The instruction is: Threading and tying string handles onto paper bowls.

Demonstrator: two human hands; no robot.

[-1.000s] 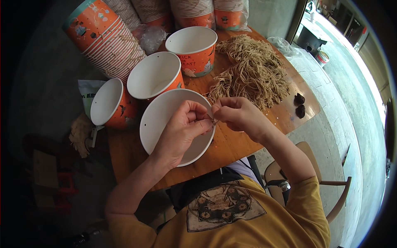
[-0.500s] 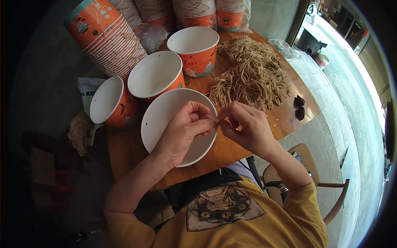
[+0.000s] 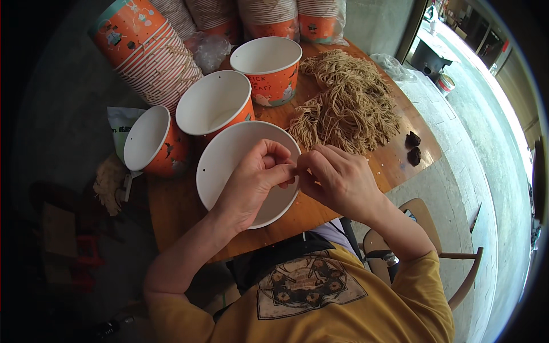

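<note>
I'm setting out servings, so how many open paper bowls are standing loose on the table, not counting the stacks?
4: a large bowl under the hands, one tipped at left, one behind it, one farthest back. Others may hide behind the nested stacks.

Both hands meet over the rim of a white paper bowl (image 3: 229, 166) on the wooden desk (image 3: 177, 211); the left hand (image 3: 251, 180) and right hand (image 3: 334, 180) pinch something tiny between their fingertips. A pile of dry noodles (image 3: 343, 106) lies just beyond.
</note>
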